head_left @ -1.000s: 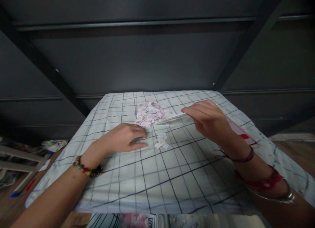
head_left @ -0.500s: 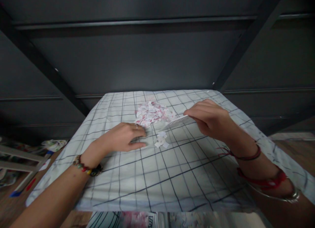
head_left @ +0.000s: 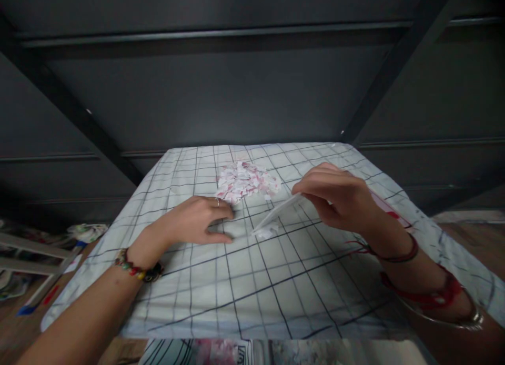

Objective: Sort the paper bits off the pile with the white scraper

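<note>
My right hand (head_left: 335, 196) pinches the upper end of a thin white sheet (head_left: 280, 210), which slants down to the left. The sheet's lower edge meets a small clump of torn paper scraps (head_left: 268, 230) on the cloth; whether the sheet is paper or plastic I cannot tell. My left hand (head_left: 201, 220) rests on the cloth just left of the scraps, thumb and fingers apart, holding nothing. Behind both hands lies a larger heap of white and pink paper scraps (head_left: 246, 181).
A white tablecloth with a dark grid (head_left: 252, 281) covers the table. A pink and red flat item (head_left: 389, 210) shows partly behind my right wrist. Dark panels (head_left: 221, 91) rise at the far edge. A pale wooden frame (head_left: 35, 265) stands at lower left.
My right hand has tilted the sheet more steeply and brought its lower edge nearer, over the small clump of scraps. My left hand has hardly moved.
</note>
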Demonstrator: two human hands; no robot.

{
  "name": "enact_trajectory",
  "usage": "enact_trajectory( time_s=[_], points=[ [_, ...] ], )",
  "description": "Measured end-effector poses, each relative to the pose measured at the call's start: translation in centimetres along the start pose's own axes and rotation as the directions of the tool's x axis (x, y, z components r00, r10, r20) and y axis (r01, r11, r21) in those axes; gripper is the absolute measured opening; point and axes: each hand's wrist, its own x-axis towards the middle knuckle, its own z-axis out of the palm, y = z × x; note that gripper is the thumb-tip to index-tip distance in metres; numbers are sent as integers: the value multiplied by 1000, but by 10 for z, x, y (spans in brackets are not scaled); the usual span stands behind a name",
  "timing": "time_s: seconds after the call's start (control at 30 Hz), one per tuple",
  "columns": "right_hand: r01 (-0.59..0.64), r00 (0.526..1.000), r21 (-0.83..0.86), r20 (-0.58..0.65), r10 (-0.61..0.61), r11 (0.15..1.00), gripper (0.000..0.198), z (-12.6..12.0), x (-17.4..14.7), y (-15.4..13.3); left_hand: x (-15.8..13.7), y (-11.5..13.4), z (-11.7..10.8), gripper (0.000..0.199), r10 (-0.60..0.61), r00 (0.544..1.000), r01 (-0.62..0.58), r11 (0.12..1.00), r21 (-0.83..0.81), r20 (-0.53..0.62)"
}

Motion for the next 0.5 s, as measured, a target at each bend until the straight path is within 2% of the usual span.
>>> enact_trajectory(
  time_s=[0.1,0.27,0.5],
  points=[
    [11,999,-14,-44,-11,1000,28,1,0,0,0,-1,1,46,8,999,-8,1000,2,47],
    [16,1000,56,22,-17,998,27,3,0,0,-1,-2,2,46,1,999,-1,1000,11,44],
    [4,1000,85,-19,-2,996,24,-1,2,-3,-1,-3,2,46,-8,998,8,1000,-8,62]
  ],
)
